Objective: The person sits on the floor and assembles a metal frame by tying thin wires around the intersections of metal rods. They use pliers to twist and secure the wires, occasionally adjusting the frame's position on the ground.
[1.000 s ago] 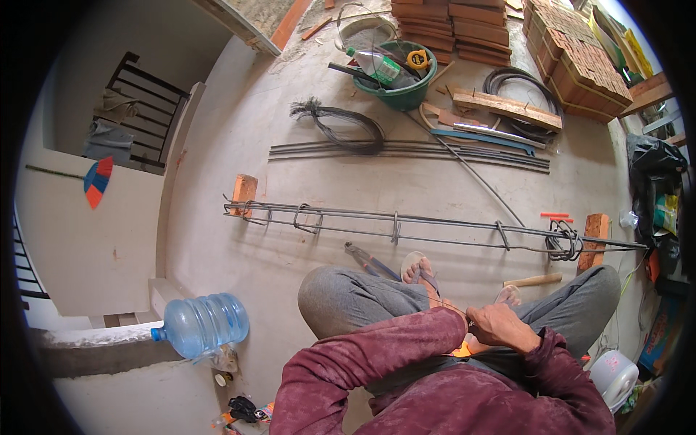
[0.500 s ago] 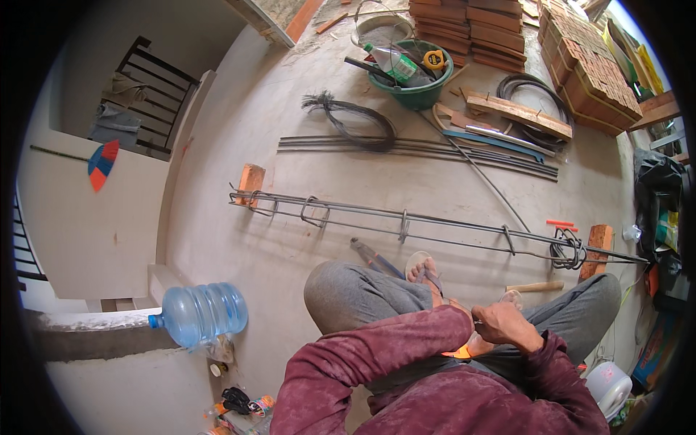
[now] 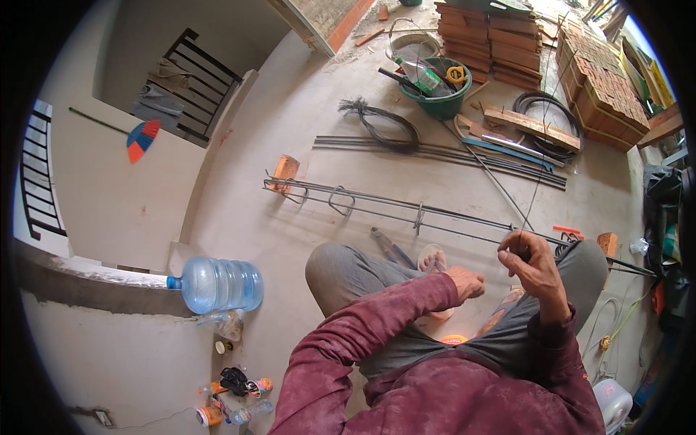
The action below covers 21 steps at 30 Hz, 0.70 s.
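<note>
Left hand (image 3: 466, 283) and right hand (image 3: 538, 271) are now parted; a wire (image 3: 535, 196) rises from the right one.
The cage (image 3: 418, 218) runs ahead; the left fingers are half curled, their grip I cannot tell. The right fingers, nearly closed, seem to pinch the wire, apparently free of the left; its far tip is unclear. The right knee (image 3: 586, 270) hides part of the cage.

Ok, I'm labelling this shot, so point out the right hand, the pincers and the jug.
Right hand (image 3: 542, 271): head view, middle of the hand.
Pincers (image 3: 380, 239): head view, metal end above the handles.
Jug (image 3: 223, 284): head view, middle of its blue body.
</note>
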Each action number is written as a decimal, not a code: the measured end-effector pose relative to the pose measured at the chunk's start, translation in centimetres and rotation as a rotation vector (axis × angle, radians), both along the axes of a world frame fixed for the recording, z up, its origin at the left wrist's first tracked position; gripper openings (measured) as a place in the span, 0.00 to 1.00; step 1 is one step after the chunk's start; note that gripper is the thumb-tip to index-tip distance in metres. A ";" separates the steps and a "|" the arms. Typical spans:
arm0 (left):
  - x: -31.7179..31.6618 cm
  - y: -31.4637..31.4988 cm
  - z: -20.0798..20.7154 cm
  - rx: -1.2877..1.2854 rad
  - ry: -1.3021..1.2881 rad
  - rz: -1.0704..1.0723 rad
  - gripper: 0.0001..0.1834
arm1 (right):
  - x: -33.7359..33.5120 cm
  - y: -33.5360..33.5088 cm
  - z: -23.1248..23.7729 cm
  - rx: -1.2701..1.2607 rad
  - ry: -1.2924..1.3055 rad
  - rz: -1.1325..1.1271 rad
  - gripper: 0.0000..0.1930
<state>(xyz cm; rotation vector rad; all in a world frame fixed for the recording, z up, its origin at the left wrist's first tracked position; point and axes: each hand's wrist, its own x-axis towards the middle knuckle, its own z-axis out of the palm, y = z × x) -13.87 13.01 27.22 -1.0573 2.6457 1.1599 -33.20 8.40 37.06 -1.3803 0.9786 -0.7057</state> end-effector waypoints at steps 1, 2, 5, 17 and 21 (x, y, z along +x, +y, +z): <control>0.2 0.2 -0.2 -0.021 0.071 0.050 0.06 | -0.3 -0.2 -0.3 -0.095 0.039 0.019 0.05; 0.2 0.5 0.3 -0.036 0.139 0.093 0.07 | -0.6 -0.3 -1.0 -0.184 0.077 0.030 0.05; 0.7 2.8 3.2 -0.031 0.362 0.263 0.05 | -0.7 -0.5 -1.0 -0.220 0.102 0.053 0.06; 16.6 19.2 17.0 -0.669 1.228 1.392 0.13 | -1.4 -0.5 0.8 -0.134 -0.210 -0.068 0.11; 20.7 20.2 12.9 -0.634 1.175 1.713 0.10 | -0.1 -0.4 -0.5 -0.117 -0.210 -0.061 0.11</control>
